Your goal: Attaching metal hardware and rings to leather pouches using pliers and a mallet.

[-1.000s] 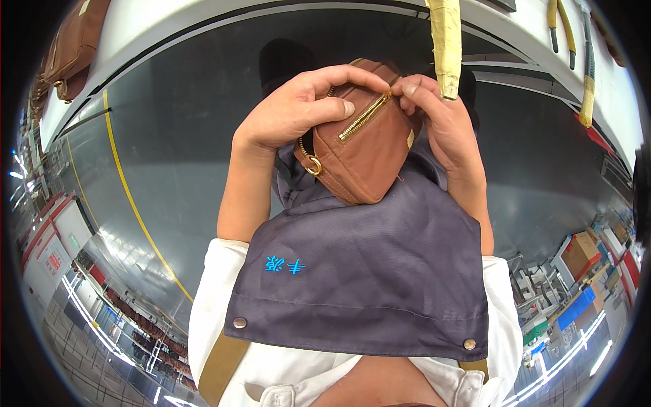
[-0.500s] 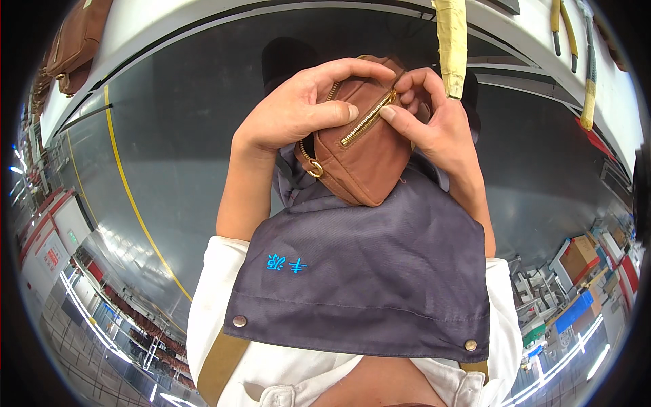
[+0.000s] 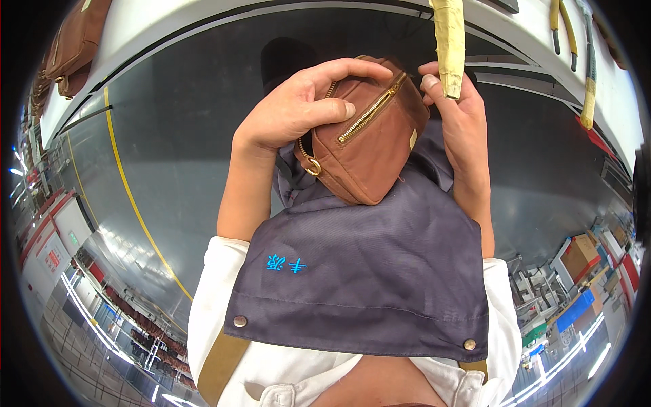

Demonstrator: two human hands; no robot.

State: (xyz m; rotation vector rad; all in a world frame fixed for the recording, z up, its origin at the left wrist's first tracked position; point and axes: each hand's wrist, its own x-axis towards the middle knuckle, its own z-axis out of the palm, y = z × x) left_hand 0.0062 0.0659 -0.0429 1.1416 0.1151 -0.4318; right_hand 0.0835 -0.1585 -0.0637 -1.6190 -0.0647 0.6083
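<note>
A small brown leather bag with gold zippers rests tilted on my lap, over the dark apron. My left hand grips its top left side, thumb on the face beside the gold zipper, fingers over the far edge. A strap loop with a gold ring hangs at the near left corner. My right hand is just right of the bag, apart from it. Its fingers are loosely bent and spread, partly hidden behind a yellow-taped handle; nothing shows in them. A small pale patch sits on the bag's right side.
A white table edge curves across the far side. More brown bags lie on it at far left. Yellow-handled tools hang at far right. Grey floor with a yellow line lies to the left; boxes stand at right.
My right hand has let go of the zipper end and moved right, off the bag. The bag's right side and pale patch now show. My left hand keeps its grip.
</note>
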